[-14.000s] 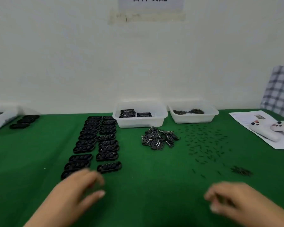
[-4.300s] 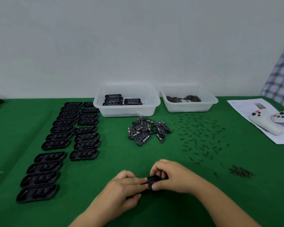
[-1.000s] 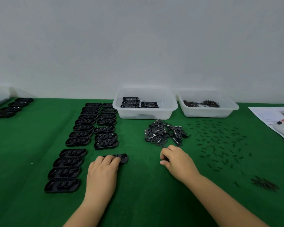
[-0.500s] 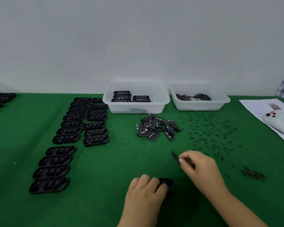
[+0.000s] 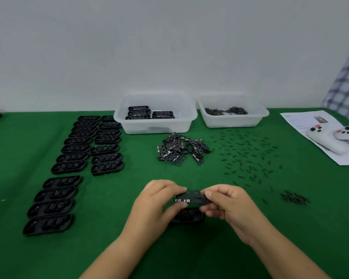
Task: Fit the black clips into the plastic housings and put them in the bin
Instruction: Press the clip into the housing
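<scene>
- I see my left hand (image 5: 155, 206) low in the middle, just over the green table (image 5: 129, 198). Its fingers and thumb pinch the left end of a flat black clip (image 5: 190, 198).
- My right hand (image 5: 228, 208) pinches the right end of the same clip, with the fingers curled round it.
- The clip has small shiny bits on it. It sits just above a black housing (image 5: 187, 215) that lies on the table under my hands. I cannot tell if the clip touches the housing.
- Far from my hands, in the middle, is a loose pile of clips (image 5: 181, 149).
- On the left are two long rows of housings (image 5: 85, 150), all lying flat on the table. Four of them in the near left part sit a bit apart from the others.
- At the far side stands a clear bin (image 5: 155, 125). It has a few black housings in it, at the far left of the bin.
- Just right of it is a second clear bin (image 5: 234, 120) with small dark bits inside.
- Lots of tiny black pins (image 5: 246, 156) are scattered on the table, right of the clip pile. A small heap of pins (image 5: 293, 197) lies near, on the right.
- At the far right a sheet of paper (image 5: 298, 121) lies with two white controllers (image 5: 328, 140) on it.
</scene>
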